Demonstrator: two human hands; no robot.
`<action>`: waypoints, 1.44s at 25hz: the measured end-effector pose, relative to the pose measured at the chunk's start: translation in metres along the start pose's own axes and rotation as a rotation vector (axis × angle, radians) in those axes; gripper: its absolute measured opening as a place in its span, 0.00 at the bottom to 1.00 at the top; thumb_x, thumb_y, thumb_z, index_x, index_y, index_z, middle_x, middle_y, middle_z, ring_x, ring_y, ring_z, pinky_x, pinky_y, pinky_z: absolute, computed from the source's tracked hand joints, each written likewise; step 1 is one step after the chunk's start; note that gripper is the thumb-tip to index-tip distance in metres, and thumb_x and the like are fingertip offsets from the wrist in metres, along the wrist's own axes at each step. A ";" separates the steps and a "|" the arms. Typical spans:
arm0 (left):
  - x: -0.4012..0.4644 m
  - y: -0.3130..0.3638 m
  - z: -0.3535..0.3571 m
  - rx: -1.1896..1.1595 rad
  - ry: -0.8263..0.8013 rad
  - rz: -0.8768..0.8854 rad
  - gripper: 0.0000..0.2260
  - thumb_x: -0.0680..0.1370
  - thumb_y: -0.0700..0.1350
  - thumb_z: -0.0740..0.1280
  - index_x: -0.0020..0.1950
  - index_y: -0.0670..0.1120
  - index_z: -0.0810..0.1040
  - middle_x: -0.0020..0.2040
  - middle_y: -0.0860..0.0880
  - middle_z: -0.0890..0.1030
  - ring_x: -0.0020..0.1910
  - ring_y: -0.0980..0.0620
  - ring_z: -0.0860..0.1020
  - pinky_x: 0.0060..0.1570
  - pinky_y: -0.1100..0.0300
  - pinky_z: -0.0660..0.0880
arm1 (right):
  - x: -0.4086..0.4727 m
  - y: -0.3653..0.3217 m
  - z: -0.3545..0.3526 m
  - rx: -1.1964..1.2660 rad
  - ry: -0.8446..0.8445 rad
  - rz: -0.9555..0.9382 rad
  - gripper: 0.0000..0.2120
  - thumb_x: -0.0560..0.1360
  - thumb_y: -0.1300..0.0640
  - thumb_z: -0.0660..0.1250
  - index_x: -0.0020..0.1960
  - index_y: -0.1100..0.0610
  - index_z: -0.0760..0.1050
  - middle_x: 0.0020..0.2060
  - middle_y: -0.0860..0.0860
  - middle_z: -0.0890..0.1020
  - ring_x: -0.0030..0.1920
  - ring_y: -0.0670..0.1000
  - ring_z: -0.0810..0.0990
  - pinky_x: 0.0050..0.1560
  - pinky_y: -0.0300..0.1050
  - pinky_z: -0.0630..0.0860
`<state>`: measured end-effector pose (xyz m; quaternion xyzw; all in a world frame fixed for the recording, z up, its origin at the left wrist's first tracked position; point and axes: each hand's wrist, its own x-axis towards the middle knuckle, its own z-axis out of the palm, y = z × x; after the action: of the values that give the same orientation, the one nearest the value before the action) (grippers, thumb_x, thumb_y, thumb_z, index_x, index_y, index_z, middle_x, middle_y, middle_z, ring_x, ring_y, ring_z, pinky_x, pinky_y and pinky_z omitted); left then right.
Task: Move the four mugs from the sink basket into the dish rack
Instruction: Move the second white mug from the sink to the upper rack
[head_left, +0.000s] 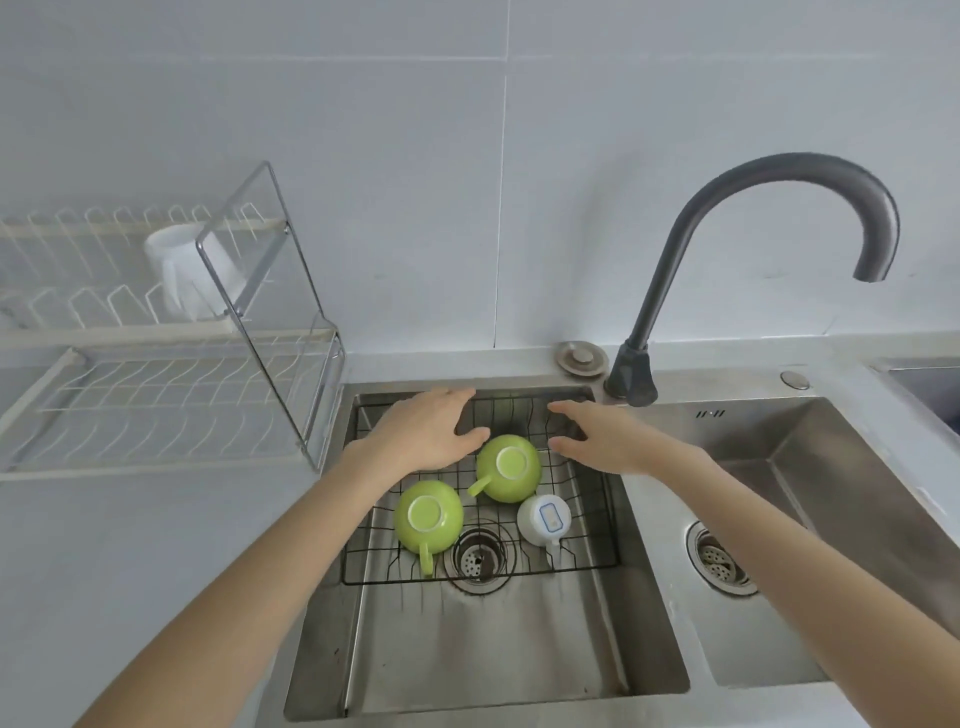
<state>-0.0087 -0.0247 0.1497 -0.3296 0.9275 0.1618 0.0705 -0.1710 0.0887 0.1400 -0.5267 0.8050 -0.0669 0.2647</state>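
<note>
Three mugs stand upside down in the black wire sink basket (597, 564): a green mug (508, 467) at the back, a second green mug (428, 517) at the front left, and a white mug (543, 519) with a blue label on its base at the front right. A fourth mug, white (179, 270), sits upside down on the upper tier of the white dish rack (171, 395) on the counter to the left. My left hand (426, 434) hovers open just left of the back green mug. My right hand (602, 436) is open just right of it. Neither hand holds anything.
A dark grey gooseneck faucet (779, 208) arches over the steel double sink (493, 649). The drain (480, 558) lies beneath the basket, a second drain (719, 558) in the right basin. The rack has clear plastic side panels (270, 291). A tiled wall stands behind.
</note>
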 end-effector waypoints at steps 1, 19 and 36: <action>0.006 -0.002 0.012 -0.049 -0.036 -0.007 0.27 0.77 0.56 0.57 0.73 0.47 0.56 0.74 0.46 0.62 0.72 0.46 0.63 0.67 0.49 0.64 | 0.005 0.007 0.009 0.030 -0.017 0.019 0.26 0.78 0.51 0.58 0.73 0.55 0.56 0.63 0.60 0.73 0.64 0.58 0.71 0.63 0.47 0.67; 0.089 -0.010 0.197 -0.451 -0.368 -0.154 0.27 0.75 0.48 0.64 0.72 0.47 0.58 0.72 0.46 0.65 0.70 0.47 0.66 0.68 0.53 0.66 | 0.084 0.086 0.147 0.570 -0.157 0.428 0.25 0.79 0.54 0.56 0.74 0.57 0.54 0.69 0.60 0.69 0.68 0.59 0.68 0.64 0.46 0.66; 0.111 0.007 0.242 -0.626 -0.308 -0.208 0.36 0.70 0.47 0.70 0.73 0.51 0.55 0.64 0.40 0.69 0.61 0.42 0.73 0.60 0.49 0.72 | 0.094 0.088 0.171 0.589 -0.029 0.489 0.24 0.78 0.56 0.57 0.73 0.56 0.58 0.67 0.59 0.72 0.66 0.59 0.70 0.64 0.46 0.68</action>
<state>-0.0932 -0.0011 -0.1020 -0.3994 0.7731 0.4776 0.1212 -0.1859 0.0737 -0.0730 -0.2212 0.8493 -0.2228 0.4244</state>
